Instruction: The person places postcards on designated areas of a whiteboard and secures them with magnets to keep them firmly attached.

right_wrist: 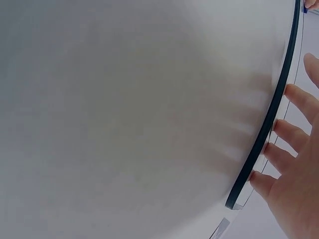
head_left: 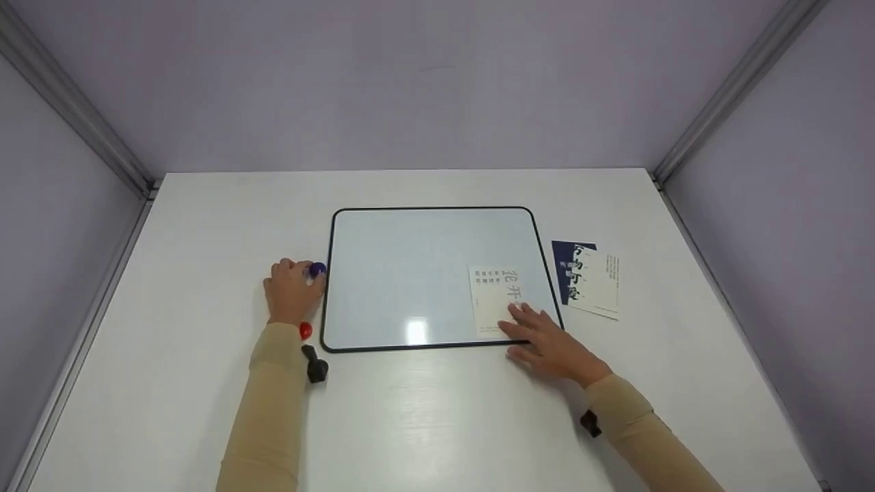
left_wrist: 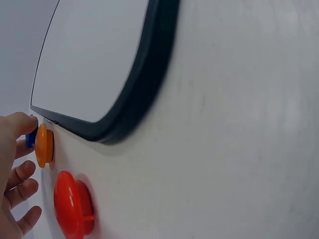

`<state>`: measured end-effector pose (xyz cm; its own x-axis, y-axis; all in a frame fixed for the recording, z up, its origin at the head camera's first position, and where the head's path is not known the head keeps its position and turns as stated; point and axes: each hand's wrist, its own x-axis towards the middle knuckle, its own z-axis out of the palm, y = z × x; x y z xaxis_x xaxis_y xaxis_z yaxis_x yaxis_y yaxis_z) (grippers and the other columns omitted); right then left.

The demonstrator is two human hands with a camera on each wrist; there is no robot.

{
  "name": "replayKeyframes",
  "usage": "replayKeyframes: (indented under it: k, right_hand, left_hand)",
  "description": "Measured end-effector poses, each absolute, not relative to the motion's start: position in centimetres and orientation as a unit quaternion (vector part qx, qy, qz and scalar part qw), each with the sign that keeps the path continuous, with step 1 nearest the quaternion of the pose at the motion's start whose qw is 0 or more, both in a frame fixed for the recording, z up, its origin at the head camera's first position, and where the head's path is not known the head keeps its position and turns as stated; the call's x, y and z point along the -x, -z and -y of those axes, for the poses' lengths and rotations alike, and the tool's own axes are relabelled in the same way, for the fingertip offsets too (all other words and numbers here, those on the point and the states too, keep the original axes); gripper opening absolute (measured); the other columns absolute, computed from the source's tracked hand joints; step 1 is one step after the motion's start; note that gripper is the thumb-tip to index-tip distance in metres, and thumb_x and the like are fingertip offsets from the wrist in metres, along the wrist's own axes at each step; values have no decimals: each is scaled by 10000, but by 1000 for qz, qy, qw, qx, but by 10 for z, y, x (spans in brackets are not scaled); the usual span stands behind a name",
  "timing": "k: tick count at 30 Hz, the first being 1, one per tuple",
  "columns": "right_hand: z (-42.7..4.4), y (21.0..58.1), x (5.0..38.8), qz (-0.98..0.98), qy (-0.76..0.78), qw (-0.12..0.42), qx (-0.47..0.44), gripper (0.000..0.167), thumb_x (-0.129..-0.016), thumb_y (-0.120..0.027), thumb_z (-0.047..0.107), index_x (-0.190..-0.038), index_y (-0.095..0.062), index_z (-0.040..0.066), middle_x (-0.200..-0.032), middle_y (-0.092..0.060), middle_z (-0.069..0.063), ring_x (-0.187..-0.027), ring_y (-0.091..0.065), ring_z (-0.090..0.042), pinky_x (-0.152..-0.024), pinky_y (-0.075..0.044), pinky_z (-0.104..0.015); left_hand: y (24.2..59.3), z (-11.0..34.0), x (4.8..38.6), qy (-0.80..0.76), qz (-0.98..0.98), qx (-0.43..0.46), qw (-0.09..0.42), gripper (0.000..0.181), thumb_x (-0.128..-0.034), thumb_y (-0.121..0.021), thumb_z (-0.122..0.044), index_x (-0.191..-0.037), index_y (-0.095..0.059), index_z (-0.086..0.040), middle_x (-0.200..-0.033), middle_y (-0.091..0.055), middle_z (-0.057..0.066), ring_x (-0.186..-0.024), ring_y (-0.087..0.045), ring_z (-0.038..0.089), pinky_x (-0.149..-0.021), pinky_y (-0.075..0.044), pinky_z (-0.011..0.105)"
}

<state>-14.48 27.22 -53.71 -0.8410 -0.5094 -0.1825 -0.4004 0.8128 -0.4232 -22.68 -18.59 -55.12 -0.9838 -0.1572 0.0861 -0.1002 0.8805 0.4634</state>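
At the whiteboard's left side, my left hand (head_left: pixel 290 290) (left_wrist: pixel 12 169) pinches a round blue magnet (head_left: pixel 317 269) (left_wrist: pixel 31 137) between thumb and finger. Right beside it in the left wrist view is an orange magnet (left_wrist: pixel 44 145). A red magnet (head_left: pixel 305 331) (left_wrist: pixel 72 205) lies close to the wrist. My right hand (head_left: pixel 550 345) (right_wrist: pixel 296 164) has its fingers spread, the fingertips resting on the lower right of a cream card (head_left: pixel 491 304) with dark writing. That card lies on the lower right part of the black-framed whiteboard (head_left: pixel 403 273).
To the right of the whiteboard, several overlapping cards (head_left: pixel 600 283) lie on the white table (head_left: pixel 410 424), one of them dark blue. A black object (head_left: pixel 317 370) sits beside the left sleeve, and another dark piece (head_left: pixel 590 423) is at the right sleeve.
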Motion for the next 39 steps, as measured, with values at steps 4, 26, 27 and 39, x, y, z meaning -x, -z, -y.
replayKeyframes:
  k: [4, 26, 27, 39]
  right_hand:
    - [-272, 536, 146, -940, 185, 152, 242, 553, -965, -505, 454, -1466, -418, 235, -1622, -251, -43, -1526, -172, -303, -1249, -131, -529]
    - [-271, 534, 145, -937, 203, 153, 239, 551, -958, -530, 443, -1459, -431, 237, -1618, -261, -48, -1523, -181, -309, -1246, -129, -542]
    - [-271, 534, 145, -937, 203, 151, 241, 551, -958, -528, 442, -1459, -431, 233, -1617, -262, -52, -1522, -184, -312, -1245, -131, -543]
    - [-272, 537, 145, -935, 210, 141, 248, 536, -959, -538, 414, -1448, -450, 212, -1612, -271, -69, -1516, -188, -329, -1239, -132, -556]
  left_hand:
    - [547, 184, 226, 251, 963, -61, 72, 413, -922, -583, -291, -1196, -640, 12, -1149, -585, 250, -1087, -524, 396, -882, -455, 531]
    - [528, 163, 231, 222, 971, -12, 90, 416, -915, -624, -320, -1213, -646, -30, -1130, -685, 212, -1033, -639, 366, -803, -508, 482]
    - [527, 162, 232, 225, 970, -9, 90, 417, -916, -623, -323, -1214, -645, -32, -1129, -686, 209, -1035, -638, 364, -806, -505, 479]
    - [517, 137, 227, 214, 971, 19, 105, 377, -899, -656, -314, -1187, -669, -71, -980, -707, 166, -933, -644, 319, -725, -480, 419]
